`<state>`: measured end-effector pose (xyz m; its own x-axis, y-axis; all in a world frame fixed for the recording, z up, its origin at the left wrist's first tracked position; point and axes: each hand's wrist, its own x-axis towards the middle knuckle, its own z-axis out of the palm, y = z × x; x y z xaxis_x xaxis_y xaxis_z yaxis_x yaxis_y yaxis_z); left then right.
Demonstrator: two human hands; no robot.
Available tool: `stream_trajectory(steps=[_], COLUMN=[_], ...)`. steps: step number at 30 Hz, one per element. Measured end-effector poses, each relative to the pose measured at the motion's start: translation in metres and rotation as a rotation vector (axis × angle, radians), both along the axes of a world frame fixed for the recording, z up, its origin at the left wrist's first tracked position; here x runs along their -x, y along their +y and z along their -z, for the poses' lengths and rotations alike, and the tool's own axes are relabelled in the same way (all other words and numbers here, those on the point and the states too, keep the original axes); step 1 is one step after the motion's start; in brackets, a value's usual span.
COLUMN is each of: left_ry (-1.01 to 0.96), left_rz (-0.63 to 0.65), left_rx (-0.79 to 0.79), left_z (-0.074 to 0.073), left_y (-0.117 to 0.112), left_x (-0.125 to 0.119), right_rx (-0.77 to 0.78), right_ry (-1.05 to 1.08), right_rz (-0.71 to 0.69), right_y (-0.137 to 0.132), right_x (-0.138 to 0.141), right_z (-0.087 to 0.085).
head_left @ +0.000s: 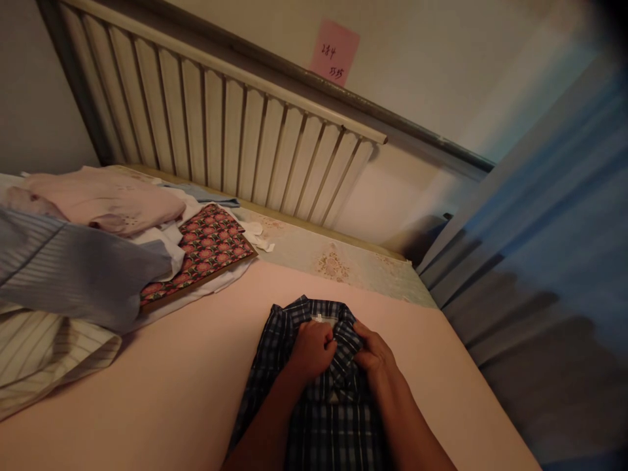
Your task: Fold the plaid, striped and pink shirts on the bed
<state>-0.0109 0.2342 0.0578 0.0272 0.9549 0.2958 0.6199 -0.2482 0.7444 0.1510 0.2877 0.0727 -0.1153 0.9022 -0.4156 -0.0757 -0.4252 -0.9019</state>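
Note:
A dark blue plaid shirt (pixel 324 418) lies flat on the pink bed sheet (pixel 171 386), collar pointing away from me. My left hand (pixel 312 348) is closed in a pinch on the left side of the collar. My right hand (pixel 373 353) is closed on the right side of the collar, next to the left hand. Both forearms rest over the shirt's front. The fingertips are tucked into the cloth near the top button.
A heap of clothes (pixel 73 261) sits at the left: a pink garment, a grey-blue striped shirt, a cream striped one and a red floral piece (pixel 206 245). A white slatted headboard (pixel 220 124) stands behind. Blue curtain (pixel 554 261) hangs at the right. A pink note (pixel 334 52) is on the wall.

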Motion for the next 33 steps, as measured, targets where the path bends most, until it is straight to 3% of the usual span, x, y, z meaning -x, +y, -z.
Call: stream_trajectory(steps=[5,10,14,16,21,27,33], left_ry=[0.032,0.048,0.070,0.079,0.108,0.137,0.089], left_rz=[0.007,0.015,-0.003,-0.010,0.007,0.106,0.124], left_rx=[0.035,0.048,0.045,0.035,-0.007,-0.101,-0.095], left_z=[-0.003,-0.001,0.000,0.000,0.002,-0.001,-0.004], left_y=[-0.002,0.001,0.001,0.001,0.000,-0.005,-0.005], left_x=[0.001,0.000,-0.002,-0.002,-0.003,-0.004,-0.004], right_rx=[-0.123,-0.333,-0.426,-0.481,-0.546,-0.524,-0.517], right_ry=[-0.009,-0.529,-0.773,-0.844,-1.112,-1.248,-1.309], right_rz=[0.025,0.088,0.185,0.159,-0.077,-0.079,-0.087], right_y=[0.000,0.006,0.022,0.031,0.034,0.011,-0.008], right_x=[0.004,-0.001,-0.013,-0.014,0.007,0.027,0.025], right_z=[0.011,0.013,-0.006,-0.018,-0.036,-0.030,-0.023])
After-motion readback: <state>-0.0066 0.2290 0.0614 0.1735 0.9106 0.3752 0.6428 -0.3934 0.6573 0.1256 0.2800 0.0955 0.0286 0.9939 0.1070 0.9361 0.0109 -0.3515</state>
